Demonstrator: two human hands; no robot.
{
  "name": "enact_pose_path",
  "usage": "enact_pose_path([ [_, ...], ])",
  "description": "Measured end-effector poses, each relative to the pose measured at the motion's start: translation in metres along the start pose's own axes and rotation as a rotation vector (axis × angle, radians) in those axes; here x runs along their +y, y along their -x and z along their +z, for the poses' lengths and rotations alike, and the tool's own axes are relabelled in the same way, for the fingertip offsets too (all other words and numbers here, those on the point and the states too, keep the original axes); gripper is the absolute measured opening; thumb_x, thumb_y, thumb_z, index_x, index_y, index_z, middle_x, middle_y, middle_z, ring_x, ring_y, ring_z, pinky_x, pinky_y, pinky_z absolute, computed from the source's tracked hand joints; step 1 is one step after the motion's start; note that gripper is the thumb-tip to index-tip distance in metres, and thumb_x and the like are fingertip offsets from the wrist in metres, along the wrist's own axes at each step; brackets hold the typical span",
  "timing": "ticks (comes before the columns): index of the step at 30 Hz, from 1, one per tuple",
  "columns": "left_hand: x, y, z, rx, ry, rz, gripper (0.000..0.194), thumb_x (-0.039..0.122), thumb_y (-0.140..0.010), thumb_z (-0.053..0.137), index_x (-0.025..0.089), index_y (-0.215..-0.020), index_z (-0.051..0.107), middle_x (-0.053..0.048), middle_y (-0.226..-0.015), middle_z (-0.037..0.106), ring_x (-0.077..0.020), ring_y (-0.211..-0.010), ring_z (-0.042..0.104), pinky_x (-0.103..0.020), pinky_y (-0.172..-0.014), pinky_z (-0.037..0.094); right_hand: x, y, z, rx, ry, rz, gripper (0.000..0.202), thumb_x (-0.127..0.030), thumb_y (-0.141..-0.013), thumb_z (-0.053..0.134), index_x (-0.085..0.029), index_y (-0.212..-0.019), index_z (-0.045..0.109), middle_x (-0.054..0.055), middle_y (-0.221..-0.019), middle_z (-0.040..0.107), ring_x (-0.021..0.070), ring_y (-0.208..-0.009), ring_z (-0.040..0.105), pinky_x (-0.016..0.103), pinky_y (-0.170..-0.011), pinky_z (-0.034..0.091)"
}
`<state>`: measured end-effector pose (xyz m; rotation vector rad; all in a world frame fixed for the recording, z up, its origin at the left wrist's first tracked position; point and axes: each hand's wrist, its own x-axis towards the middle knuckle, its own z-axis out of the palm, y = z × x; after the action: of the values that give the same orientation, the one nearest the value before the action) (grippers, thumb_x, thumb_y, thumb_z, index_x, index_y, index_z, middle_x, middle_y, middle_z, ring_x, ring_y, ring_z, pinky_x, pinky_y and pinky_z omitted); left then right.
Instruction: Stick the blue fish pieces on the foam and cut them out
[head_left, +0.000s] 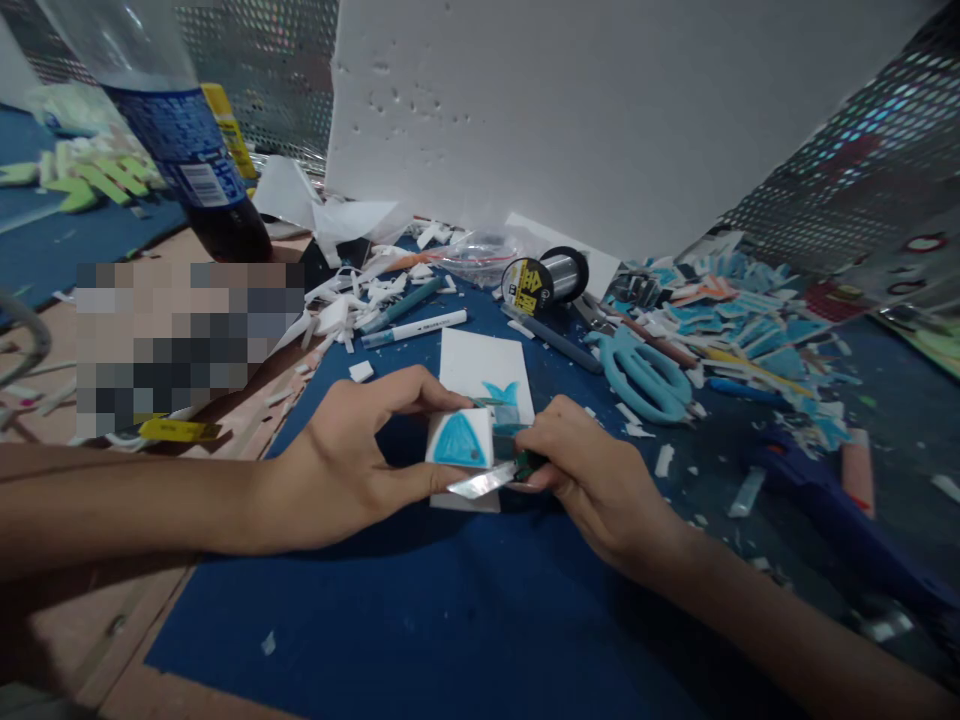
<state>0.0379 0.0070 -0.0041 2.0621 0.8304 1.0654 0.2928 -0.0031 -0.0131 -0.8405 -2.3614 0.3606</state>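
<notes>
My left hand pinches a small white foam piece by its edges, thumb below and fingers above. A blue shape with a small dark dot is coloured on the piece's face. In my right hand is a craft knife, gripped near the blade. The bare blade points left and lies along the lower edge of the foam piece, close to my left thumb. Whether it touches the foam I cannot tell. Behind both hands a white card with a blue tail-like shape lies on the blue mat.
Beyond the card lie a white marker, a wire spool and light-blue scissors. Foam scraps pile up at right, near a dark-blue glue gun. A cola bottle stands at left; a white board rises behind.
</notes>
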Motion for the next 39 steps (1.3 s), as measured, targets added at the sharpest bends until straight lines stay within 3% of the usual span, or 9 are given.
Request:
enact_pose_path([
  [3, -0.002, 0.001, 0.001, -0.025, 0.008, 0.027, 0.027, 0.033, -0.091, 0.080, 0.023, -0.112, 0.066, -0.004, -0.103, 0.081, -0.0228, -0.090, 0.079, -0.029, -0.070, 0.067, -0.003, -0.003, -0.003, 0.001, -0.004, 0.016, 0.041, -0.042, -0.113, 0.030, -0.022, -0.090, 0.057, 0.003, -0.070, 0.054, 0.0196, -0.066, 0.045, 0.030, -0.057, 0.041],
  [10, 0.001, 0.002, -0.003, -0.101, -0.011, 0.087, 0.039, 0.031, -0.095, 0.073, 0.028, -0.132, 0.062, -0.004, -0.112, 0.080, -0.0252, -0.093, 0.079, -0.031, -0.073, 0.067, -0.010, -0.005, -0.012, -0.024, -0.016, 0.059, 0.028, -0.029, -0.111, 0.040, -0.021, -0.092, 0.058, 0.003, -0.073, 0.056, 0.0186, -0.068, 0.049, 0.028, -0.057, 0.044],
  [19, -0.003, 0.001, -0.003, -0.041, -0.021, 0.109, 0.035, 0.028, -0.090, 0.079, 0.028, -0.124, 0.068, -0.006, -0.104, 0.077, -0.0246, -0.091, 0.075, -0.035, -0.076, 0.065, -0.009, -0.007, -0.011, 0.007, -0.024, 0.029, 0.035, -0.036, -0.113, 0.034, -0.022, -0.092, 0.058, 0.002, -0.070, 0.054, 0.0179, -0.066, 0.050, 0.026, -0.053, 0.041],
  [25, -0.001, -0.001, -0.002, -0.074, 0.063, 0.134, 0.046, 0.033, -0.093, 0.080, 0.033, -0.137, 0.065, -0.004, -0.112, 0.077, -0.0218, -0.090, 0.075, -0.030, -0.077, 0.066, -0.010, -0.007, -0.011, 0.011, -0.011, 0.043, 0.040, -0.041, -0.113, 0.032, -0.023, -0.090, 0.058, 0.001, -0.068, 0.053, 0.0179, -0.064, 0.047, 0.028, -0.053, 0.039],
  [29, 0.001, -0.003, -0.003, -0.078, 0.106, 0.134, 0.041, 0.029, -0.088, 0.085, 0.031, -0.126, 0.070, -0.003, -0.102, 0.077, -0.0212, -0.086, 0.074, -0.029, -0.074, 0.066, -0.013, -0.007, -0.010, 0.011, -0.016, 0.042, 0.046, -0.047, -0.113, 0.026, -0.023, -0.087, 0.056, 0.001, -0.067, 0.051, 0.0178, -0.064, 0.048, 0.027, -0.051, 0.040],
  [34, 0.001, 0.000, -0.002, -0.065, 0.122, 0.092, 0.042, 0.030, -0.086, 0.087, 0.030, -0.124, 0.071, -0.004, -0.106, 0.077, -0.0244, -0.092, 0.077, -0.031, -0.077, 0.069, -0.014, -0.006, -0.010, -0.035, -0.058, 0.121, 0.042, -0.045, -0.112, 0.032, -0.023, -0.088, 0.059, 0.002, -0.067, 0.053, 0.0189, -0.066, 0.047, 0.028, -0.054, 0.044],
  [39, 0.000, 0.001, -0.002, -0.060, 0.120, 0.092, 0.041, 0.033, -0.085, 0.088, 0.029, -0.121, 0.070, -0.004, -0.105, 0.077, -0.0250, -0.092, 0.078, -0.033, -0.076, 0.070, -0.015, -0.007, -0.009, -0.016, -0.053, 0.105, 0.048, -0.049, -0.113, 0.027, -0.023, -0.087, 0.058, 0.002, -0.068, 0.052, 0.0181, -0.065, 0.048, 0.028, -0.053, 0.041],
])
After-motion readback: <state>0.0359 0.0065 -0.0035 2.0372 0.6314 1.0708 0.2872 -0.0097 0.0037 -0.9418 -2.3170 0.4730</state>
